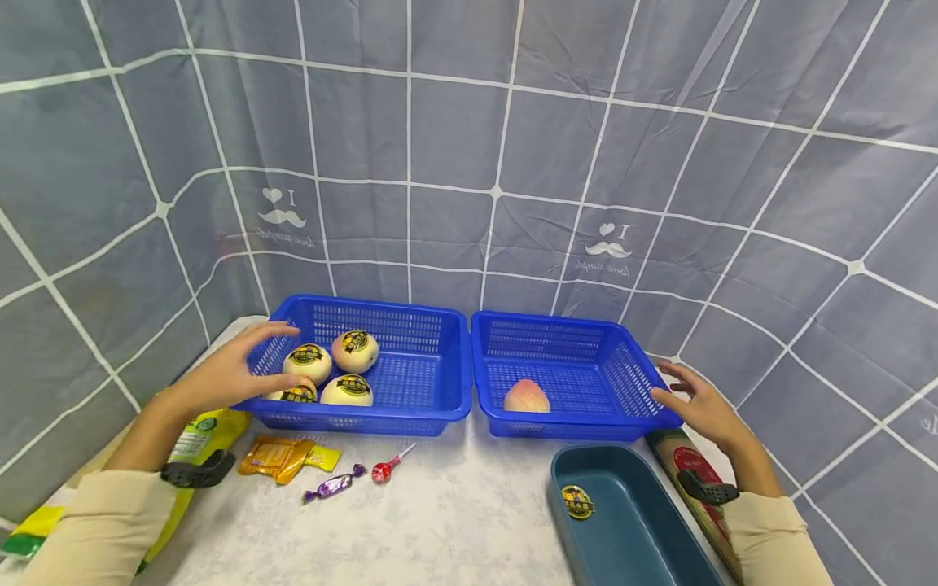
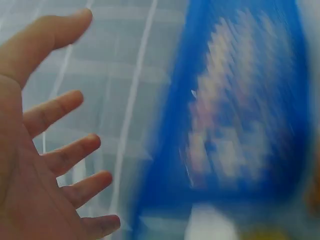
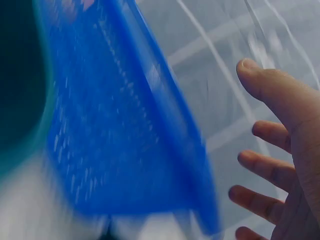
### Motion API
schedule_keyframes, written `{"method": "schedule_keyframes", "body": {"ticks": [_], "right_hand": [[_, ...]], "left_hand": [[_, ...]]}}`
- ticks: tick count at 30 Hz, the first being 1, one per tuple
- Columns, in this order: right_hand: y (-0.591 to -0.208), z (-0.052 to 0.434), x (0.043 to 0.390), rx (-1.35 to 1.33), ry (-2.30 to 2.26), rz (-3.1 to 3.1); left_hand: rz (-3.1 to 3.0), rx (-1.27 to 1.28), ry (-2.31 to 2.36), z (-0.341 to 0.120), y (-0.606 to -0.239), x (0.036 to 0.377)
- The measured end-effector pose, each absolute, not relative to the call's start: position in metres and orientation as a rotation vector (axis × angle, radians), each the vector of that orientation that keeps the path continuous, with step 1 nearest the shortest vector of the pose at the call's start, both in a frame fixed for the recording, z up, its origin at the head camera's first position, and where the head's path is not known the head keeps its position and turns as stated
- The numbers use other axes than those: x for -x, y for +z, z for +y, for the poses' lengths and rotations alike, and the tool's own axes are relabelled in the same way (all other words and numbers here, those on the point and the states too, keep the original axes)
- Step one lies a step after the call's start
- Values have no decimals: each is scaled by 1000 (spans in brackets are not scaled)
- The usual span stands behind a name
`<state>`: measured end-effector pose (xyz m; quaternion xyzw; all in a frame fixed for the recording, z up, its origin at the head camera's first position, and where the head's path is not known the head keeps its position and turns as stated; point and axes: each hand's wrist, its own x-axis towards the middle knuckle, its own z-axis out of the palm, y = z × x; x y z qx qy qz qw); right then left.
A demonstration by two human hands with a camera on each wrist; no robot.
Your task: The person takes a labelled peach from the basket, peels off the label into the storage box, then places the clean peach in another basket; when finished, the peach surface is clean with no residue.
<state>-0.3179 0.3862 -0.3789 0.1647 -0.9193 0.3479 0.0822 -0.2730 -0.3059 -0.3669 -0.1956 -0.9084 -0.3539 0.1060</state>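
Left hand (image 1: 234,366) and right hand (image 1: 707,413) are hovering, fingers spread. Blue baskets (image 1: 410,378) (long axes sideways) are lying between, outer edges nearest.

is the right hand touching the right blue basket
Apart. The right wrist view shows it: a strip of grey curtain is visible all along between the right hand and the right blue basket

Blue baskets (image 1: 410,423); pink-yellow peach (image 1: 527,396); teal tray (image 1: 632,509); white-gridded grey curtain (image 1: 458,130); beige sleeves (image 1: 110,525).
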Motion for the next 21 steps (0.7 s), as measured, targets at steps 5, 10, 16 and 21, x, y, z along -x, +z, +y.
{"method": "schedule_keyframes", "body": {"ticks": [5, 10, 16, 21], "right_hand": [[-343, 305, 352, -766, 1032, -2676], [-322, 184, 386, -1126, 1124, -2660], [-324, 46, 407, -1417, 1014, -2874], [-351, -30, 408, -1620, 927, -3119]], "left_hand": [[-2659, 451, -1105, -349, -403, 248], [-2608, 420, -1164, -355, -418, 250], [-2561, 420, -1170, -360, -426, 252], [-2536, 369, -1170, -360, -432, 245]]}}
